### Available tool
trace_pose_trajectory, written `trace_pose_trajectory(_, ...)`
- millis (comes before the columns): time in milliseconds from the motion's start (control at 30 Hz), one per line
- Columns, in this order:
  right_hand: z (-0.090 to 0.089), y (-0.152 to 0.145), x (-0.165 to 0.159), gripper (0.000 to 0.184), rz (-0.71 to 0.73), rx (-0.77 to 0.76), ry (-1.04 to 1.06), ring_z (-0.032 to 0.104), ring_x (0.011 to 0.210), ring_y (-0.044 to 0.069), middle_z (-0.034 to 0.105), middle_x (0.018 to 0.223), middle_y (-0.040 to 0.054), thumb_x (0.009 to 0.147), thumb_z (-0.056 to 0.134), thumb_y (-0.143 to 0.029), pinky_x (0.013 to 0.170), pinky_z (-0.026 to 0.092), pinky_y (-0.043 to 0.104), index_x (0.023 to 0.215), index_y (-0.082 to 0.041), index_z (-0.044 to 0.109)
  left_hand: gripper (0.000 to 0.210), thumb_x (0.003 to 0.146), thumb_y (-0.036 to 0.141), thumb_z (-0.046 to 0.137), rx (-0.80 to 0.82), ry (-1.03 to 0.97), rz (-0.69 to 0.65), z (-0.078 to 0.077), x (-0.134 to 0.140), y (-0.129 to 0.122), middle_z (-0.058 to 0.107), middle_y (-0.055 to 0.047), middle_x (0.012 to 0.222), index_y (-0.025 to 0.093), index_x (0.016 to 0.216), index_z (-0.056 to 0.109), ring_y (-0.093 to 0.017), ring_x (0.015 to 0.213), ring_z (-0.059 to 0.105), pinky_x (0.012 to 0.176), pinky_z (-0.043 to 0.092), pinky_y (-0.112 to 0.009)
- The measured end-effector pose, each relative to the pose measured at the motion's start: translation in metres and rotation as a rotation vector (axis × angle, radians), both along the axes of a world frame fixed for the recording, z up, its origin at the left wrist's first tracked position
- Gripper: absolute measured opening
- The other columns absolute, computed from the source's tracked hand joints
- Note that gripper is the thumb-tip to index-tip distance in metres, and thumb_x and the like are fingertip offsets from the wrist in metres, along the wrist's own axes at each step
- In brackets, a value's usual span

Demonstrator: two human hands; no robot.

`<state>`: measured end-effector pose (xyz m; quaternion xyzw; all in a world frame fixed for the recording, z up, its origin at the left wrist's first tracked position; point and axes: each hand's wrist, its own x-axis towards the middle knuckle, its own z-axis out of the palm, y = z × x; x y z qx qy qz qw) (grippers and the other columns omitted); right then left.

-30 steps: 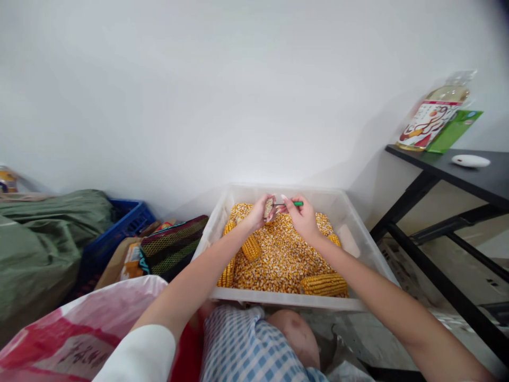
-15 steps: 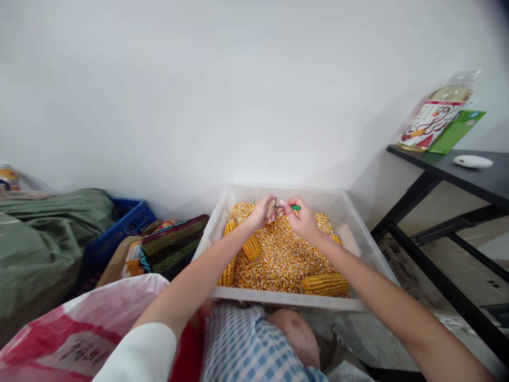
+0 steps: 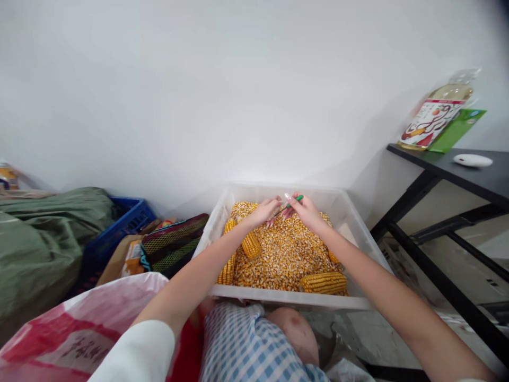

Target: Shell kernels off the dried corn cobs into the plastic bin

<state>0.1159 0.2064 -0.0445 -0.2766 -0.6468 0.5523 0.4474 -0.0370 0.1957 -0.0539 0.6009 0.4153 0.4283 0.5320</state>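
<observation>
My left hand (image 3: 269, 210) is closed over the far part of the kernel heap. Its fingers hide most of what they hold, a corn cob whose pale end showed a moment ago. My right hand (image 3: 303, 209) grips a green-handled screwdriver (image 3: 296, 201), its thin metal shaft slanting down-left to the left fingers. Beneath both hands lie loose corn kernels (image 3: 278, 260) in a translucent plastic bin (image 3: 286, 297). One ear of corn (image 3: 251, 245) rests under my left wrist, another ear (image 3: 227, 269) along the left wall, and a third ear (image 3: 325, 283) at the front right.
To the right stands a black table (image 3: 449, 164) bearing a bottle (image 3: 433, 116), a green box (image 3: 457, 130) and a white oval object (image 3: 473, 160). At left are a blue crate (image 3: 131, 212), a green cloth (image 3: 51, 239), a mesh bag (image 3: 175, 241) and a red-white sack (image 3: 91, 323). A wall rises behind the bin.
My left hand has turned over, so the pale cob end no longer shows. The screwdriver has tilted from nearly level to slanting, its handle end higher. Both forearms have shifted slightly.
</observation>
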Motion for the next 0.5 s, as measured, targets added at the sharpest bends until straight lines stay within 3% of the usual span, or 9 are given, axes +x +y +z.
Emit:
trace_pose_trajectory(100,-0.002,0.0,0.0,0.041,0.024,-0.007,-0.035,0.054,0.038,0.011,0.059,0.049,-0.003,0.071,0.056,-0.058,0.041,0.045,0.023,0.07,-0.019,0.043,0.021,0.079,0.036,0.046,0.025,0.037,-0.034,0.002,0.0,0.001,0.054,0.001,0.05,0.016,0.082,0.051,-0.008,0.03,0.04,0.031,0.025,-0.019)
trace_pose_trajectory(200,0.002,-0.003,0.0,0.04,-0.076,0.023,0.031,0.053,0.038,0.01,0.059,0.049,-0.0026,0.073,0.054,-0.057,0.039,0.043,0.021,0.068,-0.019,0.043,0.02,0.08,0.036,0.042,0.023,0.053,-0.005,0.004,-0.004,0.005,0.049,0.002,0.042,0.017,0.081,0.048,-0.01,0.03,0.041,0.031,0.023,-0.019)
trace_pose_trajectory(300,0.008,-0.005,0.0,0.039,-0.155,0.063,0.101,0.056,0.042,0.011,0.061,0.053,-0.0018,0.074,0.053,-0.057,0.045,0.047,0.023,0.069,-0.02,0.043,0.024,0.081,0.037,0.035,-0.01,0.04,-0.016,0.005,-0.008,0.008,0.053,-0.001,0.042,0.017,0.078,0.047,-0.011,0.029,0.041,0.03,0.022,-0.019)
trace_pose_trajectory(500,0.007,-0.008,-0.005,0.034,-0.155,0.104,0.103,0.061,0.052,0.012,0.064,0.06,-0.001,0.077,0.052,-0.053,0.052,0.05,0.024,0.074,-0.021,0.043,0.037,0.081,0.042,0.029,-0.079,-0.014,-0.06,0.001,-0.007,0.01,0.052,-0.003,0.04,0.017,0.063,0.048,-0.01,0.027,0.037,0.029,0.022,-0.02)
